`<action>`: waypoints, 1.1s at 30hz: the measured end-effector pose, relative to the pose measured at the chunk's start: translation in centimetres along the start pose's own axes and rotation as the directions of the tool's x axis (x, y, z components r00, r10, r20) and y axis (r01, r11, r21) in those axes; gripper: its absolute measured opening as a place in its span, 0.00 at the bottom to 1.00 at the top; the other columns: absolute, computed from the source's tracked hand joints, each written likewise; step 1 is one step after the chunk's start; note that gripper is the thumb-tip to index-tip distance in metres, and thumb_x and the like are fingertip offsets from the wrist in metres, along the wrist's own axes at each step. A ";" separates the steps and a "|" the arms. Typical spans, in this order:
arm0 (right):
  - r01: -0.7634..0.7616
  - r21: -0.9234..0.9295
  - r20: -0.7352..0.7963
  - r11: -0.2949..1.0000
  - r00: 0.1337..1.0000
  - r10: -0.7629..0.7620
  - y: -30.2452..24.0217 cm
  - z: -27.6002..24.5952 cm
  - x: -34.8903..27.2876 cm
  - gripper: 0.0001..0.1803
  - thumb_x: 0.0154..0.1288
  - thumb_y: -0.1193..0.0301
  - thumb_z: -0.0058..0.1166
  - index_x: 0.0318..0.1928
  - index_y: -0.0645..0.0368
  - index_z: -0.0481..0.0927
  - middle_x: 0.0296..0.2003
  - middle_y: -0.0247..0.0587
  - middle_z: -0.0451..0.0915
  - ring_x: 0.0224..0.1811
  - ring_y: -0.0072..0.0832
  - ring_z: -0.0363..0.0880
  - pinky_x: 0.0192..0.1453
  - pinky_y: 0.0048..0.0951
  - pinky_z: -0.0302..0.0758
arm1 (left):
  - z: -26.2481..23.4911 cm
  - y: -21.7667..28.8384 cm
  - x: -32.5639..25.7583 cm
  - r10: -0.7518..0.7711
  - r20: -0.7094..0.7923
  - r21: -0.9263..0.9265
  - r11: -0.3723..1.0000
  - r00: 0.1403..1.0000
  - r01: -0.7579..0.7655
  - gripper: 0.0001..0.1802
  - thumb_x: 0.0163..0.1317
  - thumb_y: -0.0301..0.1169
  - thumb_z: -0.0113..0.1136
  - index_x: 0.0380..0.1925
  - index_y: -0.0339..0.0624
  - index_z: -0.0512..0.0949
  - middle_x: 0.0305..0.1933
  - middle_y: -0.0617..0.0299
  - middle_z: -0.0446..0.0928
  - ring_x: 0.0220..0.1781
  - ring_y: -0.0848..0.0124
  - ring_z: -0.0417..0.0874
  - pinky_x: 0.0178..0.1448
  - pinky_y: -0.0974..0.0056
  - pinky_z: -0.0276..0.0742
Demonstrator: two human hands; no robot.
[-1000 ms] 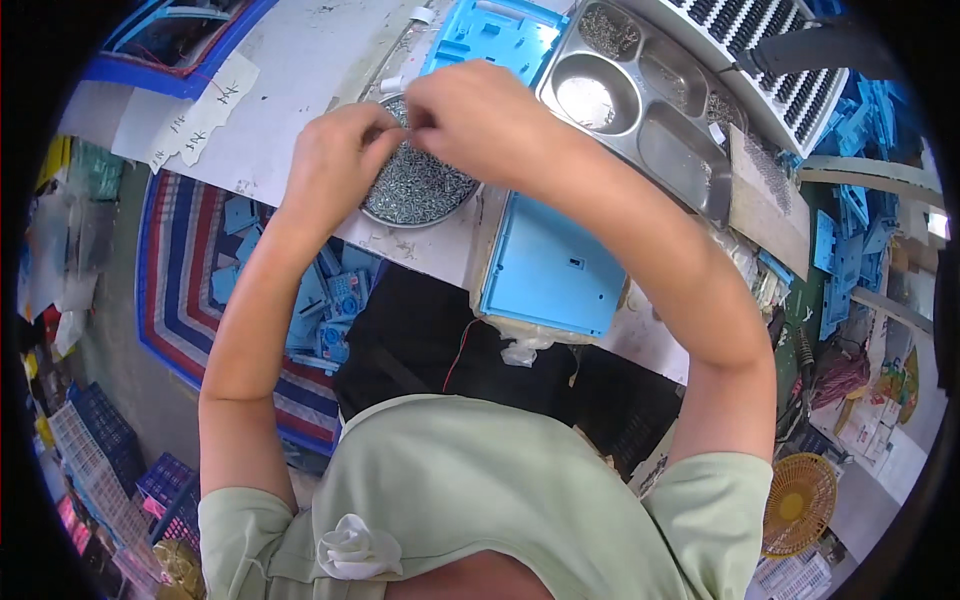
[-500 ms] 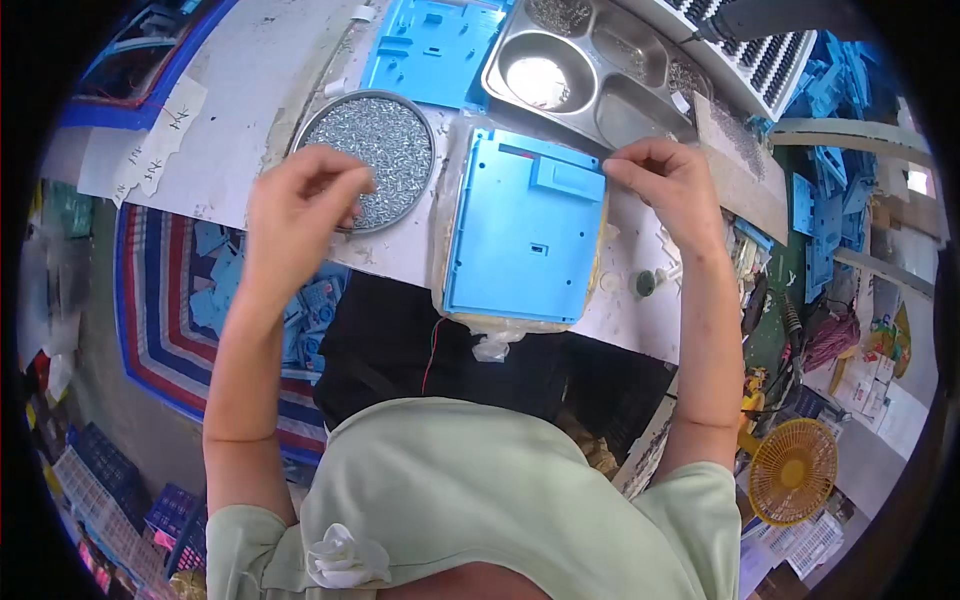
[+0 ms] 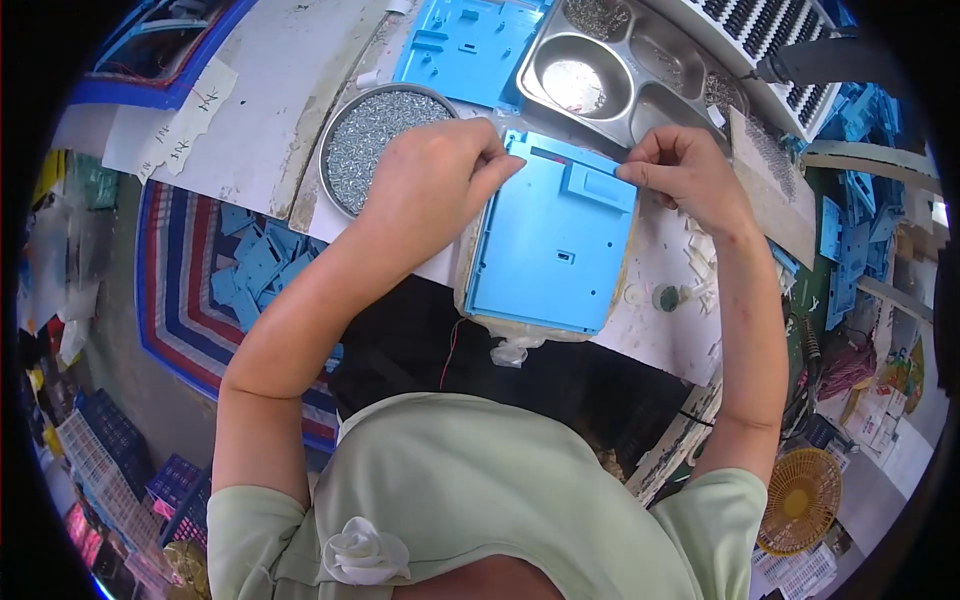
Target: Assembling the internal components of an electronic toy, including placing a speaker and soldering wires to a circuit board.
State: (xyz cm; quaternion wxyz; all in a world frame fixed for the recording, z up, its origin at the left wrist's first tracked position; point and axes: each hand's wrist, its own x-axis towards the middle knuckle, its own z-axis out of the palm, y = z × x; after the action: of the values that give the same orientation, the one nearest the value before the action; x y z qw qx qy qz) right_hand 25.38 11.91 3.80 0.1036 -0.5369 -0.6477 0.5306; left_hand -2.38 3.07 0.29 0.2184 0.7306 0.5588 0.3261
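A flat light-blue plastic panel (image 3: pixel 540 235), with a raised rectangular block and a small slot, lies on a padded, plastic-wrapped block (image 3: pixel 535 332) in front of me. My left hand (image 3: pixel 435 185) is at the panel's far left corner, thumb and forefinger pinched together; whatever lies between them is too small to make out. At the far right corner, my right hand (image 3: pixel 690 178) pinches with thumb and forefinger, its tips at the panel's edge. Any small thing in that pinch is hidden. Just beyond my left hand stands a round tray (image 3: pixel 322 160) full of small silvery metal screws or pins.
Behind the panel lie another blue panel (image 3: pixel 465 50) and a steel compartment tray (image 3: pixel 635 70) holding small metal parts. A small green-topped round item (image 3: pixel 665 297) sits right of the block. Blue pieces fill a striped bag (image 3: pixel 190 290) at lower left.
My left hand has moved right from the screw tray to the panel's far left corner, still pinched. My right hand stays by the far right corner. The whole view has shifted slightly.
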 end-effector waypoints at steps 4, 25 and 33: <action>-0.038 -0.062 0.055 0.997 0.998 0.041 -0.6 -0.6 0.3 0.11 0.59 0.70 0.73 0.30 0.59 0.81 0.23 0.29 0.80 0.23 0.13 0.72 0.26 0.20 0.67 | 0.2 0.7 0.2 0.079 -0.022 0.126 0.989 0.997 -0.075 0.12 0.60 0.34 0.71 0.29 0.37 0.80 0.26 0.52 0.81 0.29 0.54 0.83 0.35 0.55 0.77; 0.624 -0.729 0.375 0.280 0.707 -0.599 -9.3 13.2 9.3 0.07 0.61 0.67 0.64 0.34 0.57 0.86 0.36 0.37 0.85 0.47 0.40 0.79 0.54 0.41 0.77 | -5.0 -5.5 -3.8 -0.013 -0.121 0.329 0.943 0.993 0.053 0.06 0.57 0.31 0.70 0.30 0.41 0.83 0.35 0.60 0.80 0.44 0.59 0.81 0.56 0.53 0.68; 0.494 -0.370 -0.200 0.786 0.784 -0.587 -4.2 5.6 -3.2 0.04 0.59 0.73 0.68 0.34 0.59 0.88 0.32 0.39 0.85 0.37 0.35 0.80 0.46 0.37 0.75 | -5.1 -7.1 -3.8 0.054 -0.144 0.378 0.926 0.988 0.004 0.07 0.62 0.30 0.67 0.30 0.39 0.80 0.33 0.58 0.80 0.39 0.58 0.82 0.46 0.54 0.71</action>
State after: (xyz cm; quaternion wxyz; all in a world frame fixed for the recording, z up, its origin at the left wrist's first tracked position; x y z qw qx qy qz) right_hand 20.29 6.65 6.19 0.2693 -0.4101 -0.8236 0.2845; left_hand -11.44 1.23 -1.96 0.0266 0.7391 0.6167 0.2698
